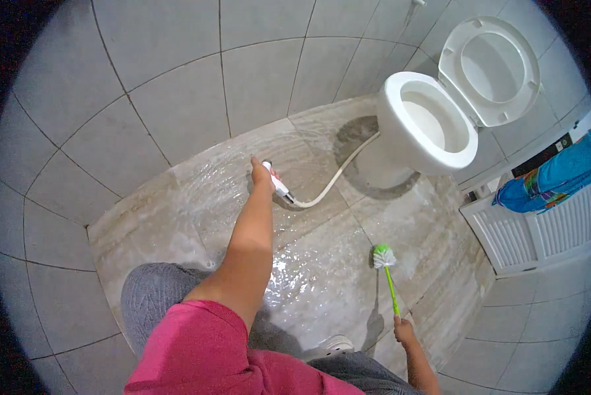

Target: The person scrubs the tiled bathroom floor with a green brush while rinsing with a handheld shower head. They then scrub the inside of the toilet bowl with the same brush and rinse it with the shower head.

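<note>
My left hand (262, 174) is stretched out over the wet floor, its fingers wrapped round a white bidet sprayer (279, 187). From the sprayer's lower end a cream hose (335, 179) curves across toward the toilet base. Water glistens on the tiles around and below this hand. Lower right, my right hand (404, 330) grips the green handle of a toilet brush (390, 284). The brush's round head, white and green bristles, points away from me, near the floor; whether it touches the tiles I cannot tell.
A white toilet (391, 125) with its lid raised stands at the far right. Beyond it, a blue patterned cloth (552, 174) hangs over a white louvred cabinet (506, 230). Tiled walls (177, 99) border the wet, soapy floor (322, 263). My shoe (338, 343) is at the bottom.
</note>
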A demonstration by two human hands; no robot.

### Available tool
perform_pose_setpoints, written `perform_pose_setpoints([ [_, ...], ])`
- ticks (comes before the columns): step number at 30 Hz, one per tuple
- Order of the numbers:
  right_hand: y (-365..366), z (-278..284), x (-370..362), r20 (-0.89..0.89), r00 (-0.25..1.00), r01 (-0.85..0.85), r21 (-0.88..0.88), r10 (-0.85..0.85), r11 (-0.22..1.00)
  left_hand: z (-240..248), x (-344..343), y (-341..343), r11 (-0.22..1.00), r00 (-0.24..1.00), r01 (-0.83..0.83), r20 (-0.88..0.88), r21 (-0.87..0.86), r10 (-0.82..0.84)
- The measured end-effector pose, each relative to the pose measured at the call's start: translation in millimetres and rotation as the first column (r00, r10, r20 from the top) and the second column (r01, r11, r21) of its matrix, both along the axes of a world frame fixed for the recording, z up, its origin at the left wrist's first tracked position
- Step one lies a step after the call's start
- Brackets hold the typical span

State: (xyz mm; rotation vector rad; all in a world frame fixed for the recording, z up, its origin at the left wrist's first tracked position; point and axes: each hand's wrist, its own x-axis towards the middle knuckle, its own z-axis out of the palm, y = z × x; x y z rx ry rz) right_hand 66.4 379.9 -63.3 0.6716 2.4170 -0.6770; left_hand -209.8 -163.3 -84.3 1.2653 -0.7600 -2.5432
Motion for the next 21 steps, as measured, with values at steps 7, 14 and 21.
perform_pose_setpoints([
  [7, -5, -5, 0, -0.006, 1.000, 0.011, 0.077, -0.011, 0.997, 4, 4, 2, 0.996, 0.993, -0.083, 0.088, 0.041, 0.079],
  [14, -15, 4, 1, -0.032, 0.999, -0.034, 0.022, 0.035, 0.999, -9, 7, 2, 0.990, 0.991, -0.105, 0.097, 0.098, 0.095],
  [21, -21, 8, 0, 0.011, 0.999, 0.032, -0.023, -0.032, 0.999, -8, 16, 8, 0.992, 0.992, -0.031, 0.125, 0.119, 0.016],
])
